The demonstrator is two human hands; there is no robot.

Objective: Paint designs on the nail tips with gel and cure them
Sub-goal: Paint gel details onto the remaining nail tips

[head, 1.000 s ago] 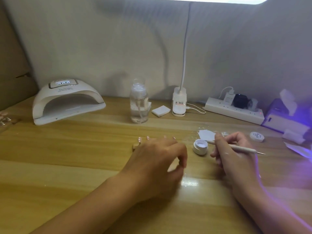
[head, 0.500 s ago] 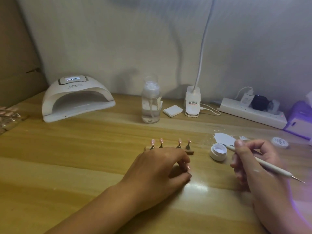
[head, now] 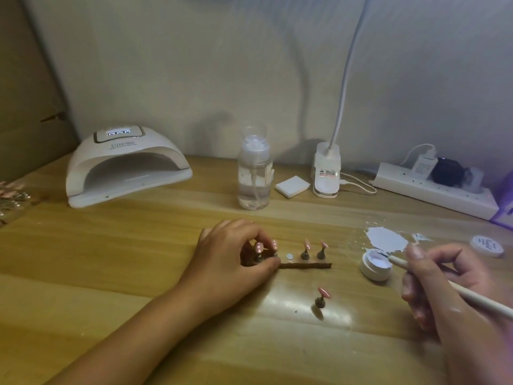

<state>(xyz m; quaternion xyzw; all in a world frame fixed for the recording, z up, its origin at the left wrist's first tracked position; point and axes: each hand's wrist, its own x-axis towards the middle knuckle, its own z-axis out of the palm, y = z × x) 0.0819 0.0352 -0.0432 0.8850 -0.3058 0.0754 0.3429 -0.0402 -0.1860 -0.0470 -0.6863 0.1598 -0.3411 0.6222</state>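
A dark holder strip (head: 305, 265) lies mid-table with pink nail tips on small stands; two of them (head: 313, 249) stand free at its right end. My left hand (head: 236, 257) pinches a nail-tip stand (head: 259, 252) at the strip's left end. One more pink tip on its stand (head: 322, 297) sits alone on the table in front of the strip. My right hand (head: 444, 282) grips a white gel brush (head: 455, 294), its tip at an open white gel pot (head: 374, 266). The white curing lamp (head: 125, 168) stands at the back left.
A clear pump bottle (head: 254, 176), a white pad (head: 292, 187), a clip lamp base (head: 326, 173) and a power strip (head: 435, 190) line the back. White paper with gel smears (head: 387, 240) and a round lid (head: 487, 245) lie right. Spare tips (head: 11, 195) lie far left.
My left hand moved from the table in front of the strip onto its left end, leaving one nail-tip stand alone on the table. The right hand's brush tip came down to the gel pot.
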